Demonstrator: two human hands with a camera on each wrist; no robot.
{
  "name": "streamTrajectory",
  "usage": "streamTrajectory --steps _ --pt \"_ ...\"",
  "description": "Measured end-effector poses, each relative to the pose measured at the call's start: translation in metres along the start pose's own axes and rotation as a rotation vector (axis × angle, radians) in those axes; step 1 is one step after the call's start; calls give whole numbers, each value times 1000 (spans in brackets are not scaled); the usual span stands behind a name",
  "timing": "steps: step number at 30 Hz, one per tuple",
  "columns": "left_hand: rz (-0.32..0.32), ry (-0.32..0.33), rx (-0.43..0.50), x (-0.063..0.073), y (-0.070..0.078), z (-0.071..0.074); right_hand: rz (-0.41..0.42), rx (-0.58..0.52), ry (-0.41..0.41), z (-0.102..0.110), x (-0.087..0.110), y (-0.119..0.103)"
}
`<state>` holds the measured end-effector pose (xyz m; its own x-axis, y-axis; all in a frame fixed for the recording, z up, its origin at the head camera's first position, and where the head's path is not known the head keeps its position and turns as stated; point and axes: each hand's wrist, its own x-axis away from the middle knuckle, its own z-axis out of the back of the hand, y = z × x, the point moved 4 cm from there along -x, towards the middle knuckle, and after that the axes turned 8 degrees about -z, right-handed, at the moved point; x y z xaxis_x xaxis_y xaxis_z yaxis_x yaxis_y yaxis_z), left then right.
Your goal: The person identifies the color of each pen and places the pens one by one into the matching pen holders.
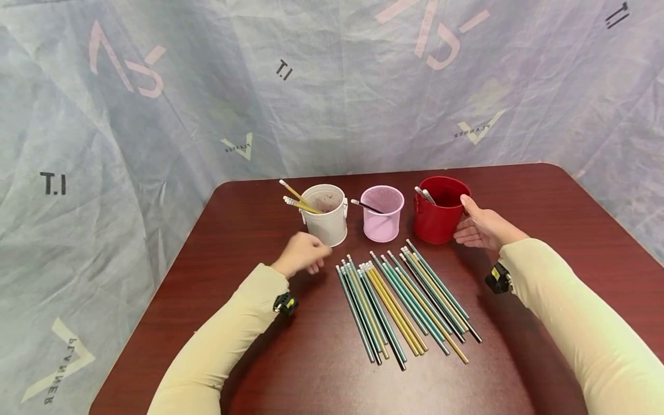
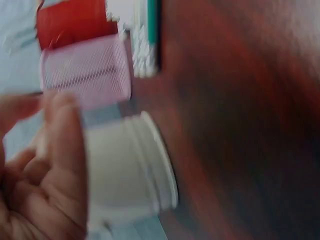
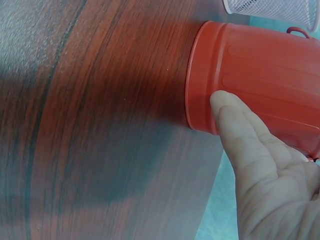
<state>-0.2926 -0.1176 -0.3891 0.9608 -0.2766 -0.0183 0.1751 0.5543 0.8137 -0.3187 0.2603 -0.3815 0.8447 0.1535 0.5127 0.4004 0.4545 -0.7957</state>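
Note:
My right hand (image 1: 485, 226) rests against the right side of the red bucket (image 1: 436, 222). Its thumb lies at the rim, and straight fingers (image 3: 235, 120) touch the wall lower down. In front of the white bucket (image 1: 329, 227), my left hand (image 1: 303, 253) hovers blurred, its fingers loosely bent and nothing seen between them. Yellow pencils (image 1: 298, 203) lean out of the white bucket. A black pencil (image 1: 369, 206) sticks out of the pink mesh cup (image 1: 383, 226) in the middle. Pale-ended pencils (image 1: 425, 194) poke from the red bucket.
Several pencils in green, black and yellow (image 1: 396, 305) lie side by side on the brown table (image 1: 290, 369), eraser ends toward the containers. Behind the table's far edge hangs a grey printed cloth (image 1: 332, 115).

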Motion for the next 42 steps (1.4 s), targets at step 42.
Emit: streamTrajectory --steps 42 --pt "39 -158 632 4 51 -27 -9 -29 -5 0 0 0"
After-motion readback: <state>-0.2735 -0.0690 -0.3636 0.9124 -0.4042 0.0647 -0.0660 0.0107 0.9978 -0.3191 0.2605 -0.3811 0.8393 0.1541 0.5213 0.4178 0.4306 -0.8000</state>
